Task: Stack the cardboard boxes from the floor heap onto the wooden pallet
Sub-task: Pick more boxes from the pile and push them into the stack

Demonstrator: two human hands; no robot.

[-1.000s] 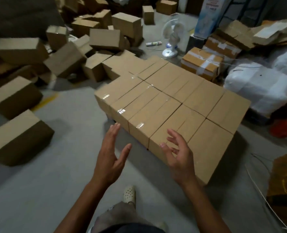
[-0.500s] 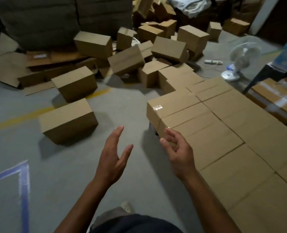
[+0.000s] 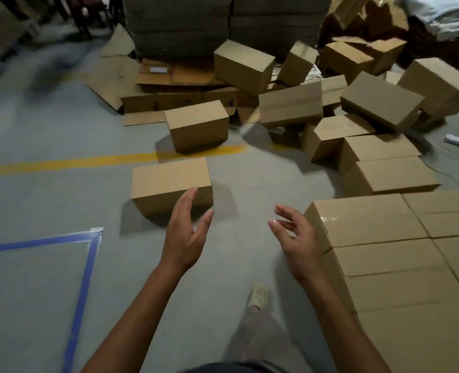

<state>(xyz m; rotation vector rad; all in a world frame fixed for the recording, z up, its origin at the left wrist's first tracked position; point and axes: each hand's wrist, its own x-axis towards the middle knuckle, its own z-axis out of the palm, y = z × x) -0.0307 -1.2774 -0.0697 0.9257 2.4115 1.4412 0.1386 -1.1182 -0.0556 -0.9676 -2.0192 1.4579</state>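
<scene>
above the grey floor [image 3: 48, 135] my left hand [image 3: 185, 238] and right hand [image 3: 298, 243] hang spread and empty, near a lone cardboard box [image 3: 169, 184] beside the stacked boxes [image 3: 400, 251].

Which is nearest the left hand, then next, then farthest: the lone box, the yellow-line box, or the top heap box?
1. The lone box, just ahead of the left hand.
2. The yellow-line box, behind it.
3. The top heap box, far back, slightly right.
</scene>
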